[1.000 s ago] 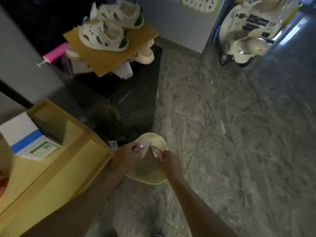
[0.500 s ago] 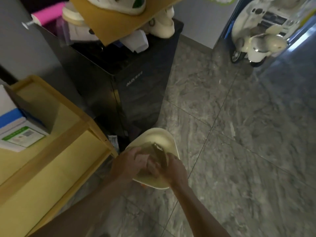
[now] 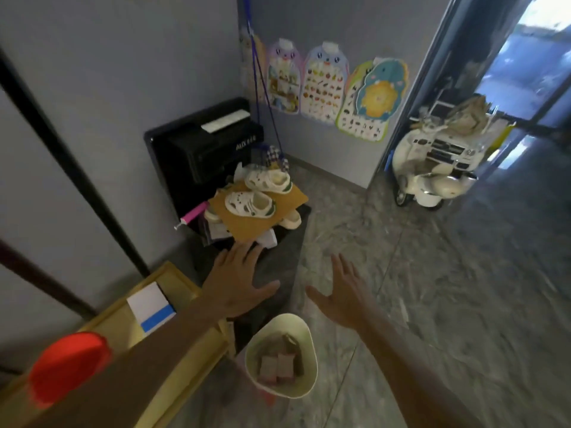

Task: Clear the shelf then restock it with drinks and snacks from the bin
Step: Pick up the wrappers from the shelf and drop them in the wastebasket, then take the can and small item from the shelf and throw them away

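Observation:
A pale yellow bin [image 3: 309, 335] stands on the floor below my hands, with small snack packets [image 3: 276, 366] lying inside it. My left hand [image 3: 238, 281] is raised above the bin with its fingers spread and nothing in it. My right hand [image 3: 343, 291] is beside it, also open and empty. A yellow wooden shelf [image 3: 173, 279] sits at the lower left, partly hidden by my left forearm. A white and blue box [image 3: 151, 305] lies on the shelf. A red round object [image 3: 68, 364] shows blurred at the lower left.
A black cabinet [image 3: 278, 267] stands beside the shelf, topped with a cardboard sheet [image 3: 259, 217] holding small white shoes [image 3: 250, 205]. A black appliance [image 3: 200, 149] stands behind it. A white toy scooter [image 3: 432, 171] is parked by the doorway. Posters [image 3: 324, 88] hang on the wall.
Both hands have let go of the packets over the bin and lifted away, fingers spread. The camera has tilted up, showing the wall and posters.

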The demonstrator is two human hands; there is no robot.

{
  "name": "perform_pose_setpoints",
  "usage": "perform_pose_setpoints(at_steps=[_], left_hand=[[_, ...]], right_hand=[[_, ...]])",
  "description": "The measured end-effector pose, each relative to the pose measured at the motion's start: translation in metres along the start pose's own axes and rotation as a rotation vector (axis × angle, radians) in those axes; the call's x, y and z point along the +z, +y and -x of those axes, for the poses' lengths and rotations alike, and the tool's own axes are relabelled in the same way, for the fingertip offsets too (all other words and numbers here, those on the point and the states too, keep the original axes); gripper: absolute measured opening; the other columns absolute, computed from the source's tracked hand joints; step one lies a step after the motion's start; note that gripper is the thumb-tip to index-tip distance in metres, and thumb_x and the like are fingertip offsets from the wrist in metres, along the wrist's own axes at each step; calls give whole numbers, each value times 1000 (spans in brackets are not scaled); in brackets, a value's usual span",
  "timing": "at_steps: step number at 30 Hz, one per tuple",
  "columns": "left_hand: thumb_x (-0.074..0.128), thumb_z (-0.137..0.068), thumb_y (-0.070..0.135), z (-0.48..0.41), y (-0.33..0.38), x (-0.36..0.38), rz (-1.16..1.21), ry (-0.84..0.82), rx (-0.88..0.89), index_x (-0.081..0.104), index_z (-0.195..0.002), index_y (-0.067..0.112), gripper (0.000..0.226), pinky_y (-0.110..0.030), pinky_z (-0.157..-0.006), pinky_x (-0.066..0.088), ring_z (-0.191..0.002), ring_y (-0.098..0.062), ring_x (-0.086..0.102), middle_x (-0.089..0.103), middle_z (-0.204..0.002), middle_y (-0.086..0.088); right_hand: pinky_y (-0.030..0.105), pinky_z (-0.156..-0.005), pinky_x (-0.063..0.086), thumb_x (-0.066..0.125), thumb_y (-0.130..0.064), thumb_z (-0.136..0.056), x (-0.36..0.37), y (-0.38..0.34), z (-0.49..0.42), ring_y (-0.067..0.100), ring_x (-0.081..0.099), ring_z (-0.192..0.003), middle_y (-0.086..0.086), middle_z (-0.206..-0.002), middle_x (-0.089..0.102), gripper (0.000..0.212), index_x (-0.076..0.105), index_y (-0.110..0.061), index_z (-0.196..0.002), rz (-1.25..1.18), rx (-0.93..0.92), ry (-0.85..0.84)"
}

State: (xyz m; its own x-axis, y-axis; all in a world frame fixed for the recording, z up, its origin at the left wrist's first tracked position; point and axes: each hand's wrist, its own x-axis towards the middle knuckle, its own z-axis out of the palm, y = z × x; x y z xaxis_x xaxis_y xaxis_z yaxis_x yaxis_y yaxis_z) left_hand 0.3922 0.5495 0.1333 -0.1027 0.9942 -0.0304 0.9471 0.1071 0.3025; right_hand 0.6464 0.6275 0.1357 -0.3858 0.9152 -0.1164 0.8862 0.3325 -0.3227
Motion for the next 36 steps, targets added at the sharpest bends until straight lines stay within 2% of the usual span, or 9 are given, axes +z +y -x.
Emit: perform_pose_setpoints(at_steps=[3, 6, 10, 14, 21, 27, 29, 33, 36], left_hand=[[28, -79, 97, 3, 18, -96, 34, 91, -16, 18, -165, 25, 112, -49, -129, 18, -161, -26, 14, 19, -173, -2], [24, -70, 104, 20, 32, -173, 49, 154, -31, 20, -165, 24, 123, -51, -128, 21, -160, -26, 19, 23, -172, -3], [40, -90, 84, 59, 40, -243, -18, 213, -113, 18, -166, 25, 98, -53, -129, 21, -160, -26, 17, 17, -174, -1], [26, -82, 88, 112, 22, -287, -48, 305, -198, 23, -165, 24, 105, -53, -127, 24, -156, -28, 26, 25, -171, -6], [37, -92, 80, 240, -51, -310, -108, 391, -469, 25, -165, 24, 93, -51, -126, 27, -155, -30, 30, 27, -171, -8], [21, -81, 84, 369, -123, -314, -158, 420, -759, 32, -162, 22, 103, -49, -125, 26, -153, -28, 33, 35, -167, -6], [21, -84, 84, 409, -147, -311, -156, 422, -824, 32, -162, 22, 100, -50, -125, 26, -154, -28, 32, 34, -168, -6], [36, -94, 79, 469, -192, -299, -119, 391, -905, 28, -163, 23, 89, -52, -126, 27, -155, -30, 30, 30, -170, -6], [34, -96, 78, 498, -221, -281, -102, 355, -953, 29, -162, 23, 86, -53, -126, 27, -155, -30, 32, 31, -169, -6]], right_hand=[[48, -125, 27, 45, -86, -89, -87, -37, 7, 30, 17, -161, 7, -176, 11, 111, 8, -17, -168, -42, -48, 67], [49, -123, 30, 50, -82, -91, -155, -73, 23, 31, 22, -159, 8, -174, 19, 107, 14, -16, -167, -81, -119, 121], [50, -123, 32, 45, -85, -90, -216, -118, 38, 31, 22, -160, 8, -176, 15, 111, 11, -13, -168, -29, -176, 127], [54, -121, 37, 44, -89, -87, -237, -168, 41, 34, 28, -157, 10, -174, 21, 113, 16, -15, -167, -46, -298, 115], [56, -123, 32, 50, -81, -92, -204, -300, 59, 33, 21, -159, 9, -176, 15, 107, 11, -17, -168, -69, -601, 29], [50, -122, 36, 51, -81, -92, -129, -424, 112, 32, 27, -158, 11, -175, 19, 107, 16, -14, -168, -67, -806, -98], [47, -123, 34, 53, -76, -94, -105, -461, 133, 31, 26, -158, 11, -174, 21, 104, 16, -12, -168, -64, -872, -127], [44, -126, 29, 54, -75, -95, -55, -523, 167, 29, 21, -160, 11, -175, 18, 105, 13, -12, -169, -27, -950, -216], [47, -125, 32, 53, -76, -94, -16, -552, 186, 30, 24, -159, 10, -175, 19, 105, 13, -15, -169, 0, -970, -281]])
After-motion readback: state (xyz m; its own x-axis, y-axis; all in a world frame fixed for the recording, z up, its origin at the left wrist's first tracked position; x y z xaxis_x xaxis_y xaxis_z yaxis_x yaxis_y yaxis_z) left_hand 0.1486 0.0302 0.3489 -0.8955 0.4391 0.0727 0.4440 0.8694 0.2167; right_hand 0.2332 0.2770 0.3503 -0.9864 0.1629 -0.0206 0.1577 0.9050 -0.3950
